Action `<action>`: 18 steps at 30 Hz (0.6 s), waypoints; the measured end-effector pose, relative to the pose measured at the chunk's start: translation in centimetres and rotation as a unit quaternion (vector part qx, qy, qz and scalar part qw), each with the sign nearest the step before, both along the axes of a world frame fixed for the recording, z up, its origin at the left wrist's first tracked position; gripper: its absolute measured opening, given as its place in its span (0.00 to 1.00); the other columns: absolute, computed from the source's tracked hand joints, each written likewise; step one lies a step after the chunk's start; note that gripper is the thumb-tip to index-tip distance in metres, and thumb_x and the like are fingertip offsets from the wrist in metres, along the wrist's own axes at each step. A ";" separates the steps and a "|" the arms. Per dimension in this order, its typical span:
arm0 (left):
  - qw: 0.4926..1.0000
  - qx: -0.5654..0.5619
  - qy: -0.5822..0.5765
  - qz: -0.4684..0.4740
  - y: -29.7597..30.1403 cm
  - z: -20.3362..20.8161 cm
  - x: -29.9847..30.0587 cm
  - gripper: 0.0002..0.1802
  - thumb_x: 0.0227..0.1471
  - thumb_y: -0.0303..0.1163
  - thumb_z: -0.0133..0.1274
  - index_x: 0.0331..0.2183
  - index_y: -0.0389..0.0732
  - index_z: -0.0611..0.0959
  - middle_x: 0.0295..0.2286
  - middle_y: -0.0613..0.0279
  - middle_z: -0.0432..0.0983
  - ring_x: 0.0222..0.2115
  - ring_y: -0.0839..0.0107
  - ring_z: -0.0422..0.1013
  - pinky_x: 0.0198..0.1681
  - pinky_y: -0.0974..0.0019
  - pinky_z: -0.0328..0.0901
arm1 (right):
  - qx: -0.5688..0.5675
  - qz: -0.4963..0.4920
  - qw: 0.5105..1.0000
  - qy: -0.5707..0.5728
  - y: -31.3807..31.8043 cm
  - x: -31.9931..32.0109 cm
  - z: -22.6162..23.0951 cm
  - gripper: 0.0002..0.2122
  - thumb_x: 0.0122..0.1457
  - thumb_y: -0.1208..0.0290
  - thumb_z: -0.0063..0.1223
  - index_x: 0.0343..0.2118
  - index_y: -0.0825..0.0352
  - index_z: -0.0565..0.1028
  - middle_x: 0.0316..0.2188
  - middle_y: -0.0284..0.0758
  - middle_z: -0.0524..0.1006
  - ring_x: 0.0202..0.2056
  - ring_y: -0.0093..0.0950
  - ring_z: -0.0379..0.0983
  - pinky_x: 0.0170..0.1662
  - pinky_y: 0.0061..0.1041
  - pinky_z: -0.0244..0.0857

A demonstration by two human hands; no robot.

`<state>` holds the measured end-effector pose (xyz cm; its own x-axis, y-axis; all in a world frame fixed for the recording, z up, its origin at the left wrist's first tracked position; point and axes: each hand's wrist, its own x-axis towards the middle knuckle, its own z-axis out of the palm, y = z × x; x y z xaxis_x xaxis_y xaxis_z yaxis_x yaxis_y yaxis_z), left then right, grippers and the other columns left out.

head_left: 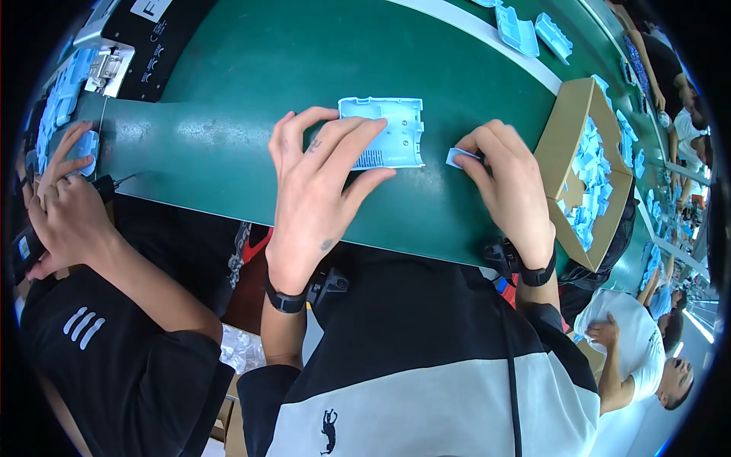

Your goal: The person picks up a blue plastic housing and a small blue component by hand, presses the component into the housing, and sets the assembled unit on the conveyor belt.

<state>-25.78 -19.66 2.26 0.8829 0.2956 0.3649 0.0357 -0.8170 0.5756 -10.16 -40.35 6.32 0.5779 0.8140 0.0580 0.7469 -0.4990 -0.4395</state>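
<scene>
On the green tabletop in front of me lies a light-blue plastic housing shell (pixel 407 137), with its hollow inside facing up and vent slots near one corner. My left hand (pixel 316 164) grips it from the left, fingers over its far and inner side and thumb by the near edge. To the right, apart from the shell, my right hand (pixel 502 164) pinches a small flat light-blue piece (pixel 462 157) between thumb and fingers. Just beyond that hand stands an open cardboard box (pixel 560 141) full of similar small blue pieces (pixel 590 179).
A co-worker's hand (pixel 68 198) at the left handles another blue part (pixel 90 151). A black machine (pixel 156 53) stands at the far left. More blue shells (pixel 518 32) lie beyond a pale strip (pixel 464 23). Other people sit along the line at right.
</scene>
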 end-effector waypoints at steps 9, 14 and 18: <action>1.000 -0.009 0.007 -0.018 1.0 0.2 0.2 0.28 0.45 0.38 0.73 0.50 0.46 0.87 0.48 0.65 0.84 0.54 0.55 0.71 0.66 0.45 0.56 | 0.147 0.103 0.983 0.023 5.3 0.2 1.3 0.07 0.59 0.80 0.66 0.40 0.67 0.81 0.32 0.36 0.72 0.35 0.35 0.73 0.38 0.33 0.69; 1.000 -0.018 -0.002 -0.011 0.9 -0.2 0.4 0.26 0.46 0.39 0.73 0.49 0.47 0.87 0.48 0.67 0.83 0.55 0.56 0.71 0.66 0.42 0.55 | 0.112 0.139 0.984 -0.019 6.4 0.3 0.7 0.06 0.59 0.79 0.65 0.38 0.67 0.81 0.32 0.37 0.71 0.35 0.37 0.73 0.37 0.34 0.69; 1.000 -0.029 -0.005 -0.009 0.8 -0.5 0.0 0.25 0.47 0.40 0.73 0.48 0.49 0.87 0.48 0.69 0.83 0.55 0.58 0.71 0.67 0.38 0.52 | 0.089 0.147 0.985 -0.011 6.5 0.1 0.8 0.05 0.59 0.79 0.65 0.38 0.67 0.80 0.32 0.37 0.70 0.35 0.38 0.72 0.37 0.35 0.68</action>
<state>-25.77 -18.82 1.75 0.8847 0.3014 0.3555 0.0164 -0.7825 0.6225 -10.06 -33.82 7.13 0.3162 0.9219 0.2240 0.8578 -0.1770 -0.4826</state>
